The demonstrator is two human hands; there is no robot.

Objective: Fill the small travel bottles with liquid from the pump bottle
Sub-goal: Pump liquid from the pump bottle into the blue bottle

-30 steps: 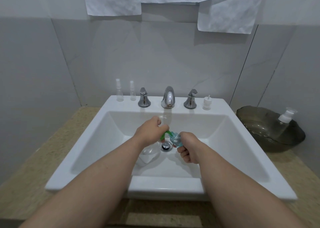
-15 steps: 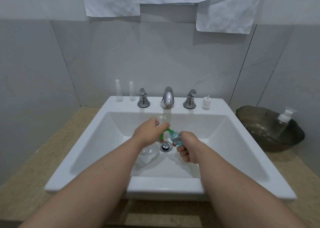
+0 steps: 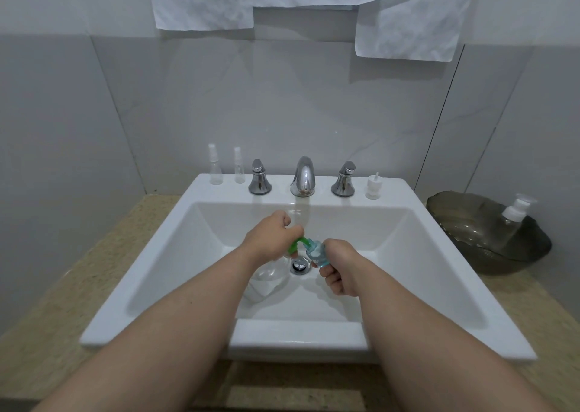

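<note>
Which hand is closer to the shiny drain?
The right hand. It sits just right of the drain, holding a small blue bottle. The left hand is up and left of it, on the green pump.

Grey tiled wall behind speckled beige counter.

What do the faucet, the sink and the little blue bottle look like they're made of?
Faucet: polished, chrome-like metal, going by its mirror reflections. Sink: glossy white, probably glazed ceramic, with soft highlights on its walls. Blue bottle, in the right hand: translucent tinted plastic, probably; light passes through it.
</note>
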